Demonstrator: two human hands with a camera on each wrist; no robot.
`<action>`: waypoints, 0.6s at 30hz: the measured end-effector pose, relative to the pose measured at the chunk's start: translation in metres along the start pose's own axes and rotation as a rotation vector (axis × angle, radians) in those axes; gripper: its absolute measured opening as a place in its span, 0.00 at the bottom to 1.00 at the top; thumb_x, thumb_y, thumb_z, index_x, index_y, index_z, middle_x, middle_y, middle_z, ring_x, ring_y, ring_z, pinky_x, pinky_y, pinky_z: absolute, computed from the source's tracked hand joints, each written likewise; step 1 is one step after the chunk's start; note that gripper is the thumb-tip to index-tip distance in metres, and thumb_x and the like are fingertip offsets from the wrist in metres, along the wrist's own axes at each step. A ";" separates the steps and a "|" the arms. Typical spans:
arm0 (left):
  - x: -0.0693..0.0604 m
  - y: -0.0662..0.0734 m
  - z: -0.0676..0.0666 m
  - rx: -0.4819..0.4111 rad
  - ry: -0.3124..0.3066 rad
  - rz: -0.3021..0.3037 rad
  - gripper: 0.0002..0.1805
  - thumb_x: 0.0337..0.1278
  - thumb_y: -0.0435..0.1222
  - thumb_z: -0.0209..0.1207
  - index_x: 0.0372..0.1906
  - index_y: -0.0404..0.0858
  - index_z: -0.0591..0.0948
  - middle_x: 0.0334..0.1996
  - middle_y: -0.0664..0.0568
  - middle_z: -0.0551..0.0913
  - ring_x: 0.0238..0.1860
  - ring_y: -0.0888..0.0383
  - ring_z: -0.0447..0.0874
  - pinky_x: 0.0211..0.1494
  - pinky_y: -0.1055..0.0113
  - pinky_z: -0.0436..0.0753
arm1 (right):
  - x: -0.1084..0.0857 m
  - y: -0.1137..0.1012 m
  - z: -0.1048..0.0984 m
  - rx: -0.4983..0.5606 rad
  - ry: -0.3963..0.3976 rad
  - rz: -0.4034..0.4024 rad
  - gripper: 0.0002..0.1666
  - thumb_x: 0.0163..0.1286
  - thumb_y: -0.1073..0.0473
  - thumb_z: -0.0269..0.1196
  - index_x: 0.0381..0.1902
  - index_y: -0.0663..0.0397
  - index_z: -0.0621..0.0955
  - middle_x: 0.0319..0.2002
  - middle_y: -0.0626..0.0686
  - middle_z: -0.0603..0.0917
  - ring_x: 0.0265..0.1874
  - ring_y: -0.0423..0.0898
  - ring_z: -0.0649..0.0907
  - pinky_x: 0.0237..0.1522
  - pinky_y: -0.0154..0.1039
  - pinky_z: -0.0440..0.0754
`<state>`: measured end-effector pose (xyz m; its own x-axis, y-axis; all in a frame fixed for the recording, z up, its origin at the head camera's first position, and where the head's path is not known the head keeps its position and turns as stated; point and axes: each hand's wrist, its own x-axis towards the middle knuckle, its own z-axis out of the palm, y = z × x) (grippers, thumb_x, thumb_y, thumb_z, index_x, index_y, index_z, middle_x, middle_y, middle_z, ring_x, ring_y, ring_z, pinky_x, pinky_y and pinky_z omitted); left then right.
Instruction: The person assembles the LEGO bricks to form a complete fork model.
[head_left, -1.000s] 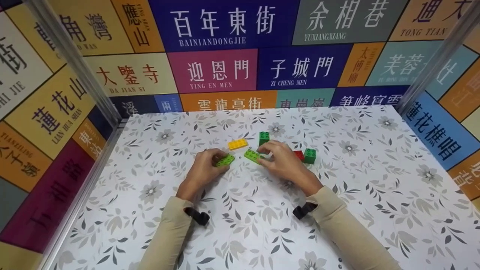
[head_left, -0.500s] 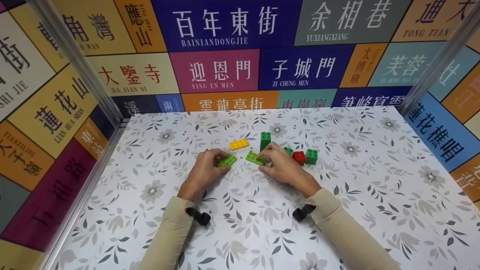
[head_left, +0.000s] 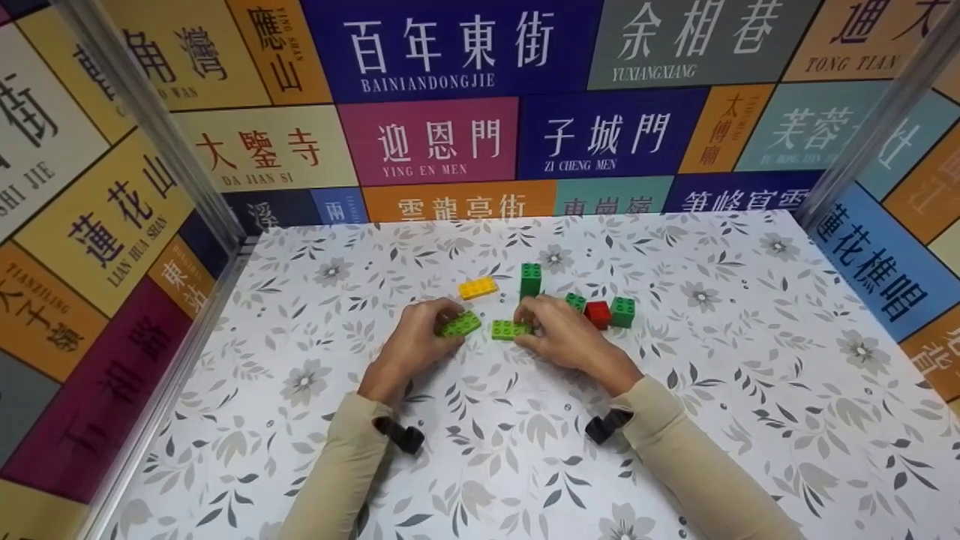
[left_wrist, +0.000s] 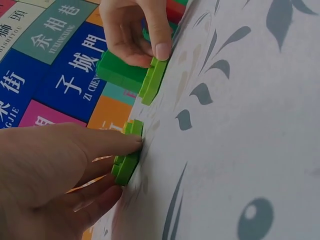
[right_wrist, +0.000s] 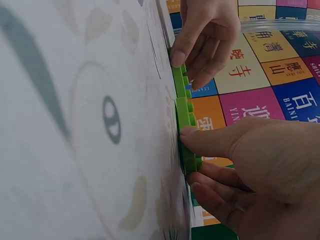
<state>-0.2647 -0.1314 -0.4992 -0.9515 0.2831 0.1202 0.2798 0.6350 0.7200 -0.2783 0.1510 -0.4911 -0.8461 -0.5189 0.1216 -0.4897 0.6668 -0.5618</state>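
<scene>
White tabletop (head_left: 495,465) printed with grey flowers and leaves, on it a flat yellow building brick (head_left: 478,288), two flat lime-green bricks (head_left: 461,324) (head_left: 507,330) just apart, a tall green block (head_left: 530,279), a red brick (head_left: 598,316) between two smaller green bricks (head_left: 576,302) (head_left: 622,312).

At the head view's centre, the left hand (head_left: 415,337) hides part of one lime plate (head_left: 463,324), the right hand (head_left: 568,334) part of a second plate (head_left: 504,330); the sleeves (head_left: 334,469) leave the bottom edge.

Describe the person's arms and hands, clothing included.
The left sleeve and right sleeve are long, plain and beige. A small black wrist device pokes out at the left cuff, a similar one at the right. The left hand and right hand are bare, without gloves.
</scene>
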 end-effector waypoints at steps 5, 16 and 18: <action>0.001 0.003 0.002 -0.035 -0.013 0.044 0.21 0.62 0.29 0.74 0.60 0.40 0.87 0.56 0.48 0.90 0.56 0.52 0.88 0.64 0.55 0.87 | -0.005 -0.001 -0.001 -0.030 -0.007 -0.015 0.29 0.72 0.52 0.76 0.67 0.56 0.83 0.47 0.55 0.85 0.45 0.50 0.82 0.51 0.47 0.82; 0.001 0.020 0.011 0.009 -0.086 0.123 0.21 0.64 0.29 0.72 0.61 0.40 0.86 0.59 0.48 0.89 0.61 0.53 0.88 0.69 0.59 0.85 | -0.032 0.003 -0.012 -0.019 -0.002 -0.041 0.24 0.75 0.51 0.73 0.66 0.48 0.86 0.53 0.49 0.81 0.43 0.45 0.78 0.48 0.41 0.80; 0.001 0.023 0.014 0.017 -0.097 0.124 0.21 0.64 0.30 0.72 0.61 0.41 0.86 0.60 0.49 0.89 0.62 0.54 0.87 0.70 0.59 0.85 | -0.038 0.006 -0.014 -0.020 -0.006 -0.043 0.24 0.75 0.51 0.73 0.66 0.48 0.86 0.53 0.49 0.81 0.42 0.44 0.78 0.45 0.39 0.80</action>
<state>-0.2572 -0.1068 -0.4924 -0.8930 0.4275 0.1408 0.3976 0.6026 0.6919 -0.2524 0.1820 -0.4874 -0.8231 -0.5504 0.1399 -0.5294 0.6547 -0.5395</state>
